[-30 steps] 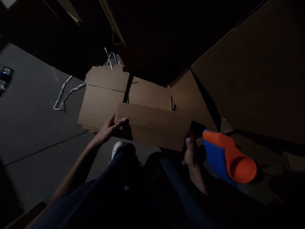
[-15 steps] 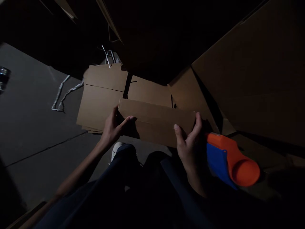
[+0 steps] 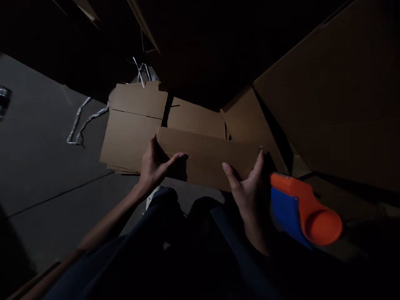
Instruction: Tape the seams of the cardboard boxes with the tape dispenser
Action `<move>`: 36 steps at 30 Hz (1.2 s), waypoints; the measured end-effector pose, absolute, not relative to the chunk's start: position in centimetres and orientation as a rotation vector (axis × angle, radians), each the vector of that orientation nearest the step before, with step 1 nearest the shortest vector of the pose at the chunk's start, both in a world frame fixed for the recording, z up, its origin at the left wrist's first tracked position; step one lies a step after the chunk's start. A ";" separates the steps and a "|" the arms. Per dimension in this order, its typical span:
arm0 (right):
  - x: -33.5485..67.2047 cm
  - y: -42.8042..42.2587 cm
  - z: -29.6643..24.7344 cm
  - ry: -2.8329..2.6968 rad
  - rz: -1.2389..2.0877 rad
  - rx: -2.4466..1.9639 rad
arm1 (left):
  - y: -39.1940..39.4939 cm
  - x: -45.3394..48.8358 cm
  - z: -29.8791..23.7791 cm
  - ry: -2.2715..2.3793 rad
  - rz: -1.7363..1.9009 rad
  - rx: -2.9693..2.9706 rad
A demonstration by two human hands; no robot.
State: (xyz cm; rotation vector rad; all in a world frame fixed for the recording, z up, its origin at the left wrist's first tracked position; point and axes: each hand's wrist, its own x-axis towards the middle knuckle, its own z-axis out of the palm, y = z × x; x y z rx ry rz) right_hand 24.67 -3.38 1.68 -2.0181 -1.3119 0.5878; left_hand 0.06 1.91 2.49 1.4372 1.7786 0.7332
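A brown piece of cardboard (image 3: 203, 156), long and narrow with a crease along it, spans the space between my hands. My left hand (image 3: 154, 166) grips its left end, thumb along the front and fingers behind the edge. At the right end, my right hand (image 3: 250, 185) holds it with the thumb on the face and the fingers at the far edge. Just right of that hand lies an orange and blue tape dispenser-like tool (image 3: 300, 200); its exact kind is unclear in the dim light.
Flattened cardboard sheets (image 3: 134, 129) lie stacked on the grey floor (image 3: 46, 166) beyond my left hand. A large cardboard panel (image 3: 337, 104) rises at the right. Crumpled silvery strips (image 3: 78, 121) lie at the left. My knees are below, and the top is very dark.
Both thumbs have slid slightly inward along the cardboard, the left one to the right and the right one to the left. The cardboard stays in nearly the same place.
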 end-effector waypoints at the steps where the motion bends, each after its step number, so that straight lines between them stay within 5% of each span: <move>1: 24.6 -3.4 1.6 -1.297 0.604 -2.008 | 1.9 0.1 2.6 1.767 0.738 1.426; 36: 25.0 -2.8 1.6 -1.127 0.768 -1.900 | 2.2 -1.9 1.6 1.529 0.831 1.287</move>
